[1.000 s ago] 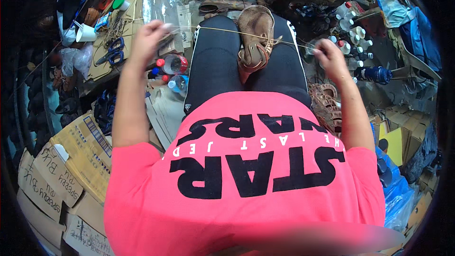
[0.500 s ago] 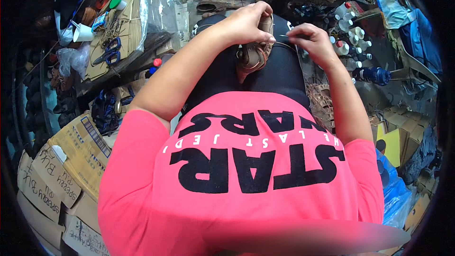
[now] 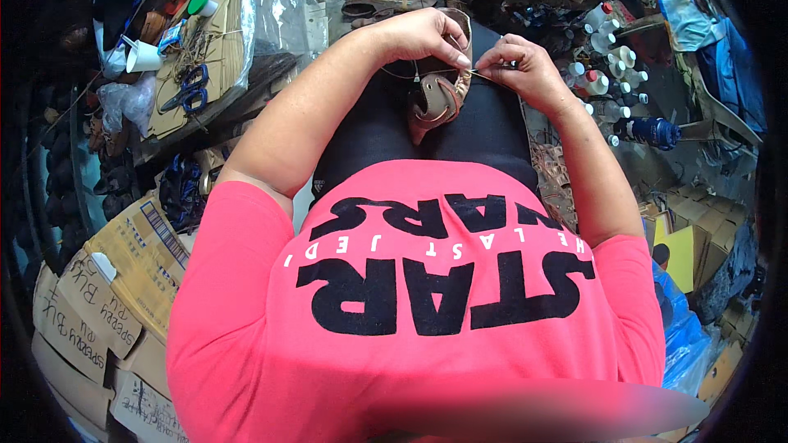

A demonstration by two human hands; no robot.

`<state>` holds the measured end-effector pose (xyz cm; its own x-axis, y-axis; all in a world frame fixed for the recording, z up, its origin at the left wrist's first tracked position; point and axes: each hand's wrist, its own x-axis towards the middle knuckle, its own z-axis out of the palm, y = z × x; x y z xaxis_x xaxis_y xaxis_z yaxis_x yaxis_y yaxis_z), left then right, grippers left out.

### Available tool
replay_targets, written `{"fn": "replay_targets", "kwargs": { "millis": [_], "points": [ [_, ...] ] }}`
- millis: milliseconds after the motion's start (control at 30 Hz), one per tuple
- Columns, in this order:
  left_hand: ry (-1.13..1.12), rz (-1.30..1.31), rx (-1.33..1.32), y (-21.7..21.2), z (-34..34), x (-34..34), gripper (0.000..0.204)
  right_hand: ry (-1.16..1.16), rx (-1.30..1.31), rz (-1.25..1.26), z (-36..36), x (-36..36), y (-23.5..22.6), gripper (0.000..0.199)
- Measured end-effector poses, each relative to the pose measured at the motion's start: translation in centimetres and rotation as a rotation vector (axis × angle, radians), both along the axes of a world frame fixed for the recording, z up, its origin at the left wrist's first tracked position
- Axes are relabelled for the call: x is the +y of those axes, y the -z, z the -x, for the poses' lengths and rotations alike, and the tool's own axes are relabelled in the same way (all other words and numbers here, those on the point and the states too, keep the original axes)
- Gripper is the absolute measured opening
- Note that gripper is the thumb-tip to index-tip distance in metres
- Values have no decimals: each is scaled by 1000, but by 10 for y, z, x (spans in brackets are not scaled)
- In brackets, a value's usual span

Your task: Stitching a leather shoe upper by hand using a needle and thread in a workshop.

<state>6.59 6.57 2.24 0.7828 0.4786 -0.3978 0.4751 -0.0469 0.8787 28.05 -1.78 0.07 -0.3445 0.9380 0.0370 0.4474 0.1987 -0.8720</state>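
Observation:
Across my lap, over black trousers, lies a brown leather shoe upper [image 3: 439,105] with its opening facing up. My left hand [image 3: 423,37] pinches its far edge between thumb and fingers. Close beside the left thumb, my right hand [image 3: 525,74] is closed on a thin, pale needle [image 3: 475,72] whose tip meets the leather edge. A thin thread [image 3: 397,76] loops out on the left side of the shoe. The inner parts of the upper under my left hand are hidden.
Dark-handled scissors [image 3: 190,90] and a white cup [image 3: 144,57] lie on cardboard at left. Several bottles [image 3: 603,37] stand at right beside a dark blue bottle [image 3: 648,132]. Cardboard boxes [image 3: 107,287] fill the lower left. More brown shoes [image 3: 377,4] lie ahead.
My right hand has moved left to the shoe's edge, bringing the needle against the leather. My left hand has shifted slightly left and down, and the upper now stands more open.

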Motion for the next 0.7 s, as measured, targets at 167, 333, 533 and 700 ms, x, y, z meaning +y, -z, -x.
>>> {"fn": "replay_targets", "kwargs": {
  "millis": [167, 333, 533, 700],
  "points": [
    [27, 105, -55, 8, 7, 4, 24, 68, 10, -35, 7, -12, -2, 13],
    [14, 147, -72, 6, 10, 1, 27, 95, 34, -32, 7, -16, 3, 13],
    [-9, 179, -158, 13, 14, -2, 28, 93, -17, -60, 12, -16, 1, 14],
    [49, 142, -121, 13, 15, 2, 30, 110, -54, -135, 19, -25, -5, 14]
  ]
}}
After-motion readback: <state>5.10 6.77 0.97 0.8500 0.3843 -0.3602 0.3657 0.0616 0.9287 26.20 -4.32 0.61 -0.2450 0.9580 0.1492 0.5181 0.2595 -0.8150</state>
